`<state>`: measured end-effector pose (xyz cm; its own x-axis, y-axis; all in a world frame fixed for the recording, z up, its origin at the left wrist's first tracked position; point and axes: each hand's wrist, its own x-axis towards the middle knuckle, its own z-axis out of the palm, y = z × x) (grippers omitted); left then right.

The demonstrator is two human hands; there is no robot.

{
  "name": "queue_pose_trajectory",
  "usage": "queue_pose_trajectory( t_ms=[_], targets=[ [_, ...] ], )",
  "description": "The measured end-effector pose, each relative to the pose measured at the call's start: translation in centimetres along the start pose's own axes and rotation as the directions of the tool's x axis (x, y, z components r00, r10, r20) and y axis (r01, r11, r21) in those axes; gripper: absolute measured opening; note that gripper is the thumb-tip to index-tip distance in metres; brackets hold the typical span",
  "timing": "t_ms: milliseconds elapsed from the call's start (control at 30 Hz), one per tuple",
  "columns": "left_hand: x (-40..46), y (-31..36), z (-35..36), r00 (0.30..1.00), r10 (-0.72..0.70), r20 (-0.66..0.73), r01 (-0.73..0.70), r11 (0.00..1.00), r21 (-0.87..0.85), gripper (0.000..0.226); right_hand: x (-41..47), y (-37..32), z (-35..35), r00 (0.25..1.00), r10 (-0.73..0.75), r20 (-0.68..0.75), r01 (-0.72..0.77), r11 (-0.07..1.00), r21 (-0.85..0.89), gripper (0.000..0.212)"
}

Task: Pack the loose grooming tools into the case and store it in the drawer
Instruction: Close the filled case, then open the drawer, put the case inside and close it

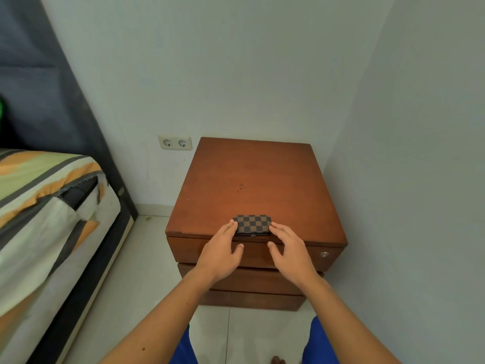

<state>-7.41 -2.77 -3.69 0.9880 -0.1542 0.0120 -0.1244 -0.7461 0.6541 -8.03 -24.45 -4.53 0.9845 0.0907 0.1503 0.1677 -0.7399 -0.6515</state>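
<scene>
A small checkered brown-and-black case (252, 224) lies closed at the front edge of a brown wooden nightstand (252, 179). My left hand (222, 249) touches the case's left end with its fingertips, thumb apart below. On the other end rest the fingertips of my right hand (288, 248), fingers spread. Neither hand has closed around the case. The top drawer (189, 249) below the case is shut, with a small metal lock (325, 254) at its right. No loose grooming tools are visible.
Two lower drawers (252, 282) sit under the top one. A bed with a striped sheet (47, 206) and dark headboard stands at the left. A double wall socket (175, 143) is behind the nightstand. A wall runs close along the right side. Tiled floor lies below.
</scene>
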Motion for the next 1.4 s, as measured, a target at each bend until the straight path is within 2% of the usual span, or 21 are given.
queue_pose_trajectory(
  t_ms=[133,267,367,467,733,900,1067,1167,1300,1400],
  targets=[
    [1.5,-0.2,-0.6,0.996,0.030,-0.087,-0.033,0.999,-0.023,0.059,2.8,-0.4,-1.2,0.998,-0.025,-0.066,0.027,0.999,0.036,0.027],
    [4.0,-0.4,-1.1,0.978,0.127,-0.165,-0.124,0.992,0.029,0.049,5.7,-1.1,-2.1,0.995,-0.097,-0.002,0.097,0.994,-0.056,0.030],
    [5.2,-0.6,-1.0,0.959,0.265,-0.103,-0.251,0.959,0.130,0.041,6.3,-1.2,-1.5,0.985,-0.141,0.097,0.150,0.983,-0.102,0.034],
    [5.4,-1.6,-0.5,0.938,0.342,-0.060,-0.328,0.929,0.173,0.036,6.0,-0.6,-0.7,0.982,-0.171,0.077,0.178,0.978,-0.105,0.032],
    [5.8,-3.6,0.4,0.914,0.384,-0.129,-0.378,0.923,0.072,0.027,5.0,1.0,1.0,0.968,-0.250,-0.004,0.248,0.964,-0.099,0.027],
    [5.8,-3.8,0.7,0.919,0.374,-0.129,-0.368,0.927,0.067,0.026,5.0,0.8,1.0,0.965,-0.262,0.015,0.262,0.957,-0.125,0.027],
    [5.1,-2.8,-0.2,0.937,0.343,-0.067,-0.335,0.936,0.108,0.036,4.6,0.4,-0.1,0.977,-0.188,0.104,0.199,0.974,-0.111,0.037],
    [3.8,-3.4,-2.1,0.938,0.342,-0.064,-0.329,0.931,0.156,0.046,3.6,1.6,-1.9,0.989,-0.119,0.091,0.130,0.984,-0.125,0.042],
    [1.7,-6.2,-5.3,0.948,0.205,-0.246,-0.162,0.970,0.182,0.052,1.2,4.9,-4.8,0.995,0.074,-0.073,-0.084,0.988,-0.132,0.057],
    [0.4,-8.5,-6.5,0.913,0.042,-0.406,-0.014,0.997,0.072,0.055,-0.8,6.9,-6.1,0.935,0.282,-0.213,-0.290,0.957,-0.004,0.079]
  ],
)
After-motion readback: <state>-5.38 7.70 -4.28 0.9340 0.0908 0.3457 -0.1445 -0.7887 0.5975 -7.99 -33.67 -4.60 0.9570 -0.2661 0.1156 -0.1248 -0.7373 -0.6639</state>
